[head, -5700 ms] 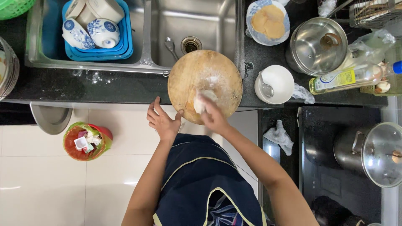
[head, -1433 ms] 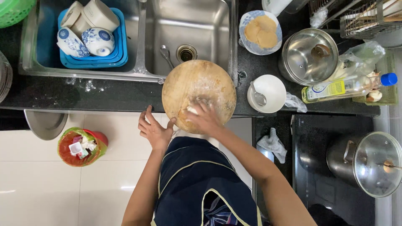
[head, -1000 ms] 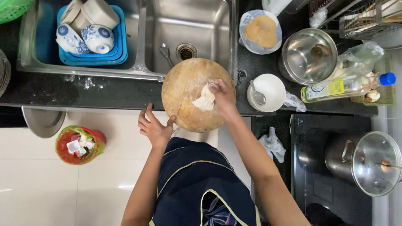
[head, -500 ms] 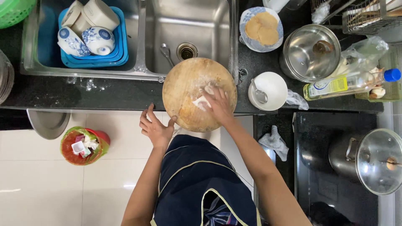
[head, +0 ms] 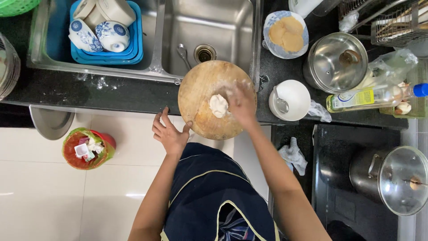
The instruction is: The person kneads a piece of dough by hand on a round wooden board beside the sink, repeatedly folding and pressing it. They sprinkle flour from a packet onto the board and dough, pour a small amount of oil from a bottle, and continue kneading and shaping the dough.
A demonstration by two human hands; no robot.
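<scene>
A round wooden board dusted with flour lies on the dark counter, half over the sink edge. A lump of pale dough rests on its middle. My right hand presses on the dough from the right, fingers curled over it. At the board's near left rim my left hand steadies the board, its thumb touching the edge and its fingers spread.
A white bowl with a spoon sits right of the board. Behind it are a plate of flat breads, a steel pot and an oil bottle. The sink holds a blue tub of cups. A bin stands on the floor.
My right hand has kept working the dough over the board, shifting it from the right side back to the middle. My left hand stays at the board's rim.
</scene>
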